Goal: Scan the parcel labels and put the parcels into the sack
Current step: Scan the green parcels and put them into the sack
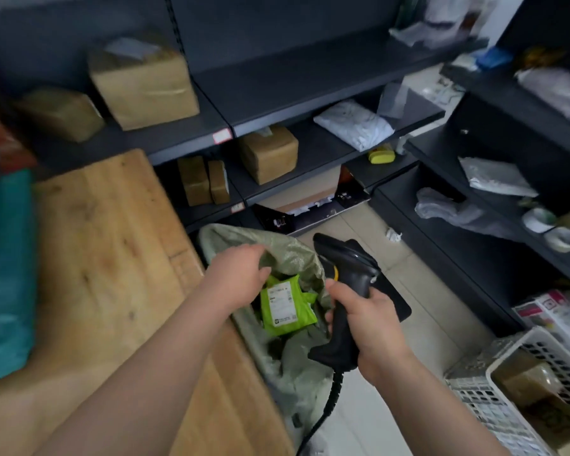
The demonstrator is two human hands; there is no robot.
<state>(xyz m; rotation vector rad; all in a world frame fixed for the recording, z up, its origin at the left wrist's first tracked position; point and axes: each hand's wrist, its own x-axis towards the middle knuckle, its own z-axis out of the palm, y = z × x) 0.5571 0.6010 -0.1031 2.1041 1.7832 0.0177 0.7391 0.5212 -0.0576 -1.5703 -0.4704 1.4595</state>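
A grey-green woven sack [290,255] stands open on the floor beside the wooden table. Inside it lies a lime-green parcel [287,307] with a white label facing up. My left hand [237,274] hovers over the sack's mouth, fingers loosely bent just above the parcel's top edge; whether they touch it I cannot tell. My right hand [369,320] grips the handle of a black barcode scanner [346,274], held upright at the sack's right rim, its coiled cable hanging down.
A wooden table [106,258] lies to the left, with teal sacks [4,274] at its far left. Dark shelves [277,93] hold brown taped boxes [142,87] and white bags. A white lattice basket [514,390] with parcels sits at lower right on the tiled floor.
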